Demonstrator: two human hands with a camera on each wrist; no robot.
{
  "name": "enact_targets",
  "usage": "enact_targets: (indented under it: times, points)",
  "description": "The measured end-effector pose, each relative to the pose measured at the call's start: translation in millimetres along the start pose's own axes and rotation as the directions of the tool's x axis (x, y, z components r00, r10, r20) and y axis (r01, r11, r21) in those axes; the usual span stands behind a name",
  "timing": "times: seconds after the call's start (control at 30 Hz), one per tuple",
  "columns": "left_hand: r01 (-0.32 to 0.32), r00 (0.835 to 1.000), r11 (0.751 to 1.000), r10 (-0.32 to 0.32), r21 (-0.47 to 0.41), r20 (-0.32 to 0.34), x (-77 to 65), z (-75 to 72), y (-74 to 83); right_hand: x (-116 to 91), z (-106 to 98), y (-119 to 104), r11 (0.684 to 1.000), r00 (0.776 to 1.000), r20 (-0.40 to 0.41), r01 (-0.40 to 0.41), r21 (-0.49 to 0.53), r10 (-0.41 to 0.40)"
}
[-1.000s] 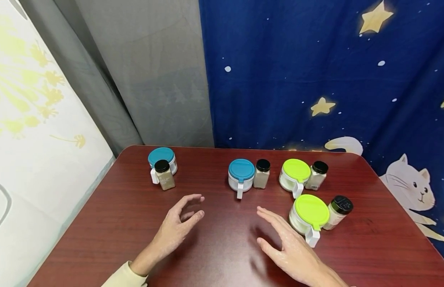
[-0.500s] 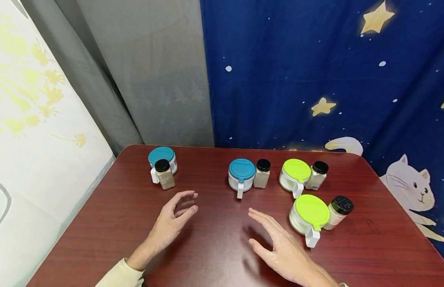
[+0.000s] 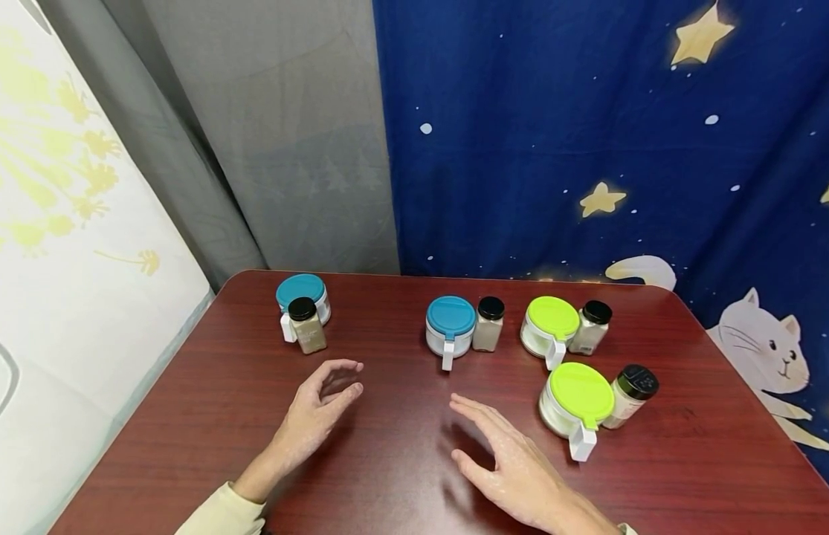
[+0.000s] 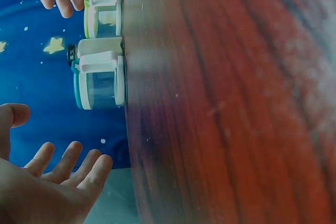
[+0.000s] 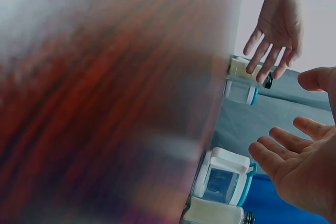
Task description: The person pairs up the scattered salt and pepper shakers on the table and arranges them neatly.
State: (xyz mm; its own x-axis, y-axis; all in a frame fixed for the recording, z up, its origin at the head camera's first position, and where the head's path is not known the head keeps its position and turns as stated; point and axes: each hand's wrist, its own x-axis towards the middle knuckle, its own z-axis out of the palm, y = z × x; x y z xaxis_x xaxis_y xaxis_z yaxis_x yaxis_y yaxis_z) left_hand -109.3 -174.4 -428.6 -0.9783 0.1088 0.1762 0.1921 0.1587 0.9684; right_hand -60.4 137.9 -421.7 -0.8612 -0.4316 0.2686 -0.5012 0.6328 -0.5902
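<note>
Bottle beyond the left hand partly hides a blue-lidded jar; near the right hand, a green-lidded jar slightly obscures a shaker on the table. Both hands are empty, fingers relaxed.

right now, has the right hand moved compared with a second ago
Yes: in the head view, the right hand has shifted left, away from the nearer green-lidded jar, which stands where it was.

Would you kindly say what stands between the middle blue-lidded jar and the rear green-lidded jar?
The head view shows a black-capped bottle between the middle blue-lidded jar and the rear green-lidded jar, nearer the former.
</note>
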Motion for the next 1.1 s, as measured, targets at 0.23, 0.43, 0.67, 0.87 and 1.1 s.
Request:
enact_targets:
  times: [0.23,0.43,0.67,0.87,1.1]
  points:
    - [0.006,1.000,1.000,-0.006,0.006,-0.002,-1.7,-0.1,1.1,3.2,-0.4,-1.7,1.000,1.000,-0.019,-0.008,-0.004,0.008]
    - [0.020,1.000,1.000,-0.020,-0.006,0.002,-2.5,1.6,0.3,5.2,0.4,-3.2,1.000,1.000,-0.024,-0.018,-0.005,0.018]
    - [0.017,1.000,1.000,-0.017,-0.006,-0.005,-2.8,2.2,-0.9,7.7,0.8,-5.1,0.999,0.999,-0.021,-0.038,0.008,0.038]
    - [0.013,1.000,1.000,-0.013,-0.004,-0.010,-2.4,0.1,-0.9,11.2,-0.9,-7.5,0.997,0.998,0.010,-0.070,0.043,0.070]
    - [0.023,1.000,1.000,-0.023,-0.001,-0.006,-1.4,0.0,-0.3,12.3,-0.2,-8.1,0.997,0.998,0.006,-0.069,0.046,0.068]
